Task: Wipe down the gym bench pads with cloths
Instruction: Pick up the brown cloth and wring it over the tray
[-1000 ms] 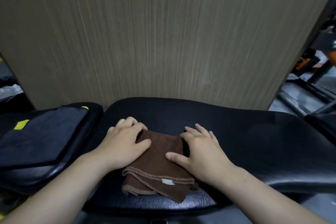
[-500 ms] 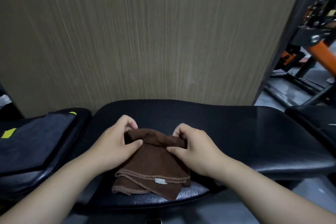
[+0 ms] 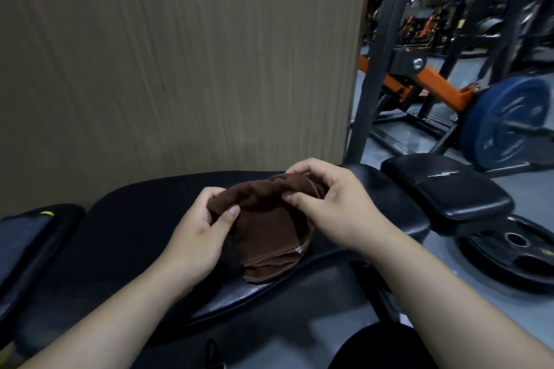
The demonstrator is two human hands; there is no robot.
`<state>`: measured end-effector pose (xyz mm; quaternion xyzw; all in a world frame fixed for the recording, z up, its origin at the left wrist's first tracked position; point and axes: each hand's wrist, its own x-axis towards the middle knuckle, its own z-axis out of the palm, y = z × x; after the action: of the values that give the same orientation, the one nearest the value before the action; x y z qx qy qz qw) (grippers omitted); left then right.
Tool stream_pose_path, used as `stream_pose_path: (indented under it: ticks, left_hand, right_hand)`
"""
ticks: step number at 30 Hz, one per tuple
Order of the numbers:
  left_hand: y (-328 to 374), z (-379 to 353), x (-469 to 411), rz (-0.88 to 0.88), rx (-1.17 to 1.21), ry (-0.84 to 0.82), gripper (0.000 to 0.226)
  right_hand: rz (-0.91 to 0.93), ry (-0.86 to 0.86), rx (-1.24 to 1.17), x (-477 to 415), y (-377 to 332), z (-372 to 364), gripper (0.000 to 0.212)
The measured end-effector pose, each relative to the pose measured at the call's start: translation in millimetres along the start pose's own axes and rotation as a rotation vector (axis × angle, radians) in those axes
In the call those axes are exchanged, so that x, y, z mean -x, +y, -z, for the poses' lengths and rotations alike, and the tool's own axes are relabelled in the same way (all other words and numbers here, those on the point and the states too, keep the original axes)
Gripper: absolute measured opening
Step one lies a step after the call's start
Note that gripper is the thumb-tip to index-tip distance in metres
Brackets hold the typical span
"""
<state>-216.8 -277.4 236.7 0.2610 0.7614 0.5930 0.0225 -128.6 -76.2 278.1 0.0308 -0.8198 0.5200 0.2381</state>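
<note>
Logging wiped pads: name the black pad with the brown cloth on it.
The middle pad, where the left hand and right hand grip the brown cloth. The left pad carries a dark cloth; the small right pad, none.

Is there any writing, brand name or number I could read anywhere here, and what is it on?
No text here can be read.
The pale tag on the brown cloth: too small and blurred.
The yellow mark at far left: blurred, no letters show.
The blue weight plate: faint marks, unreadable.
</note>
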Motion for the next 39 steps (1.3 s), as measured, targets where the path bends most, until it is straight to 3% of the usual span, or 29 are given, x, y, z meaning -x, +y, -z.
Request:
stream_pose_path:
  ticks: [7, 11, 14, 23, 30, 33, 39]
  left_hand:
    - [43, -65, -7, -0.111, -0.036, -0.162, 0.015]
    - [74, -101, -13, -0.157, -0.045, -0.483, 0.004]
    - [97, -135, -13, -0.162, 0.085, -0.726, 0.019]
    - [125, -265, 19, -0.104, 0.084, -1.155, 0.025]
    - [99, -344, 61, -0.029, -0.059, -1.232, 0.010]
    - [70, -363, 82, -0.059, -0.226, -1.175, 0.018]
    - [26, -386, 119, -0.099, -0.409, -1.117, 0.006]
  right_hand:
    - [-0.017, -0.020, 0.095, 58, 6, 80, 0.019]
    - [0.014, 0.049, 0.123, 96, 10, 127, 0.017]
    - [-0.052, 0.046, 0.059, 130, 11, 162, 0.017]
    - [-0.241, 0.159, -0.130, 250, 37, 238, 0.019]
    - [-0.446, 0.437, -0.038, 335, 54, 245, 0.024]
    - [-0.528, 0.508, 0.013, 360, 69, 232, 0.024]
    - [-0.645, 0.701, 0.012, 392, 103, 197, 0.019]
